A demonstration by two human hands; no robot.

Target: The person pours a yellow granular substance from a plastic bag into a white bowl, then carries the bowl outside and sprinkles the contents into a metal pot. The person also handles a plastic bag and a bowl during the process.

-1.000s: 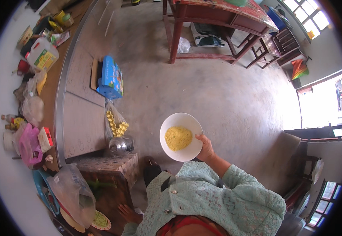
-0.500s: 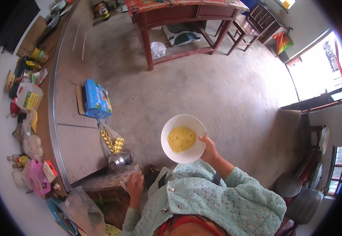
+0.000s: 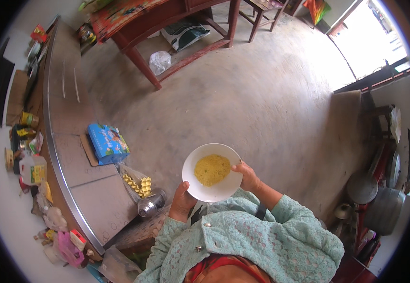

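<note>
In the head view, a white bowl (image 3: 214,193) is sitting just below centre, toward 6 o'clock, holding loose yellow crumbs (image 3: 212,170). The right hand (image 3: 250,178) is clamping its rim at 3 o'clock. The left hand (image 3: 182,202) is touching at 8 o'clock, but its fingers are hiding, so I cannot tell whether that grip is closing. The 2 hands are probably bracing both sides to keep the crumbs from spilling. Beyond the left hand, a silver flask (image 3: 151,203) is showing.
</note>
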